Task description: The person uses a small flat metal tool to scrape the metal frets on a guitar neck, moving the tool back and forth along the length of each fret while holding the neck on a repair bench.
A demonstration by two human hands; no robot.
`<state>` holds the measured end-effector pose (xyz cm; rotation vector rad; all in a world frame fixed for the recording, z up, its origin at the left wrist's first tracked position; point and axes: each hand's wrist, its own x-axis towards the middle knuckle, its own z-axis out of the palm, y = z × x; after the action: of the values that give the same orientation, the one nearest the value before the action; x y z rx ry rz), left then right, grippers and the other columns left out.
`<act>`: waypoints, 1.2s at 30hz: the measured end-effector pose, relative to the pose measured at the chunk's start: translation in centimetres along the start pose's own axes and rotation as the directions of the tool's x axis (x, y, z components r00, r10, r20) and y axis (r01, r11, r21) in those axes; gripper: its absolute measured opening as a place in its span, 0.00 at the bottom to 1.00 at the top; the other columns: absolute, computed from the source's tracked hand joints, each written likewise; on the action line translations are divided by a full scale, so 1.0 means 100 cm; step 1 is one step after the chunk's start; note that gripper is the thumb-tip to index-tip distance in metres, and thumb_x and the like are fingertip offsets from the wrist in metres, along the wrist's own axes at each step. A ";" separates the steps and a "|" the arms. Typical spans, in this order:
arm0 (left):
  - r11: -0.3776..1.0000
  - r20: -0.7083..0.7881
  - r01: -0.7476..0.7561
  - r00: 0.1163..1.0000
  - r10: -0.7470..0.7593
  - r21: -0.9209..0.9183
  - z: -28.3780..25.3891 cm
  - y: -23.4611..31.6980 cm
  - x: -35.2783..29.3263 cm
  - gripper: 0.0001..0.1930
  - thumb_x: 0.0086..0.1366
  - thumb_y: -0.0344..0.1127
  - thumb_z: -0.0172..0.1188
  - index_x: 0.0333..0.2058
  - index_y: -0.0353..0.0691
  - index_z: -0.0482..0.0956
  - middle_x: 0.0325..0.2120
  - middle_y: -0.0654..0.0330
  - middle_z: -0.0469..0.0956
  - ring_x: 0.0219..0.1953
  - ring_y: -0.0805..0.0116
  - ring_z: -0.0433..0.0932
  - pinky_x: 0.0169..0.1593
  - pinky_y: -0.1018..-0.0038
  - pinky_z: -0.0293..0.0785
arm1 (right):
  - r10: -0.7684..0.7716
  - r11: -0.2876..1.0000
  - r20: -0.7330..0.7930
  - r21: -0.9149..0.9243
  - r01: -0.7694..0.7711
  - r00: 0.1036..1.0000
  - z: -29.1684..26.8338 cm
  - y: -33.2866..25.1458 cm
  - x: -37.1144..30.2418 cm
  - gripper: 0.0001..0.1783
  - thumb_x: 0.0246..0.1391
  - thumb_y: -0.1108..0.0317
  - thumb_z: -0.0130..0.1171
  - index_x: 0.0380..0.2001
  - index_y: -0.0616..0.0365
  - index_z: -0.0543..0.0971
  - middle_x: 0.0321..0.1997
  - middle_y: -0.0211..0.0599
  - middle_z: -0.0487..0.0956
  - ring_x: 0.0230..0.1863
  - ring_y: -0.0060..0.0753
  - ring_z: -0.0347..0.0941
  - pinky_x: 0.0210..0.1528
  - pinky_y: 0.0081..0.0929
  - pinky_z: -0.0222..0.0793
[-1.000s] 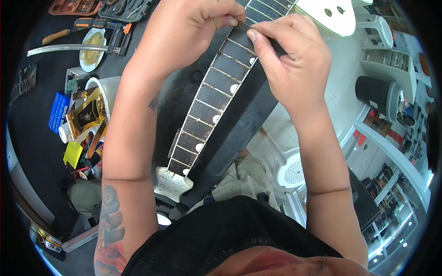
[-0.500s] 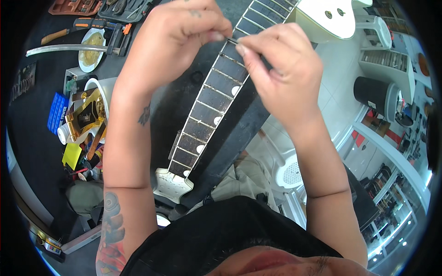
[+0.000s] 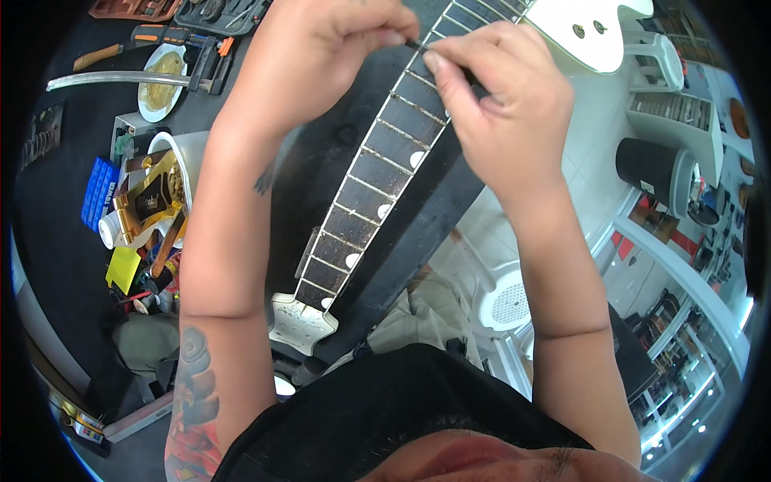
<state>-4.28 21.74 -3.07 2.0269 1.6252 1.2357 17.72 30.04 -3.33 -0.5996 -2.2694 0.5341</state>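
Note:
A white electric guitar lies at a slant, its dark fretboard running from the small white headstock near me up to the body at the upper right. Metal frets cross the board, and pale half-round inlays line its right edge. Specks of dirt show on the wood. Over the upper neck, a small dark strip is pinched between the fingertips of my left hand and my right hand. It lies across the board near a fret; its material is unclear.
Left on the black table are a white plate with yellowish stuff, a hacksaw-like tool, open tool cases and a white tub holding gold-coloured parts. A white plastic stool and black bin stand to the right.
Both hands have shifted up the neck toward the body, carrying the dark strip with them. The guitar's body end has moved slightly to the right.

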 end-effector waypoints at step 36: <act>0.994 0.011 0.014 1.000 -0.012 -0.108 -0.005 0.003 -0.012 0.08 0.62 0.21 0.75 0.39 0.37 0.91 0.34 0.56 0.87 0.39 0.55 0.87 0.45 0.64 0.82 | -0.025 1.000 0.094 0.002 0.025 0.995 -0.004 -0.011 0.000 0.06 0.57 0.75 0.78 0.39 0.59 0.93 0.36 0.34 0.88 0.40 0.37 0.83 0.42 0.32 0.78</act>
<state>-4.41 20.46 -3.11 1.9511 1.5293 1.2778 17.71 29.21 -2.54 -0.5549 -2.3620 0.5617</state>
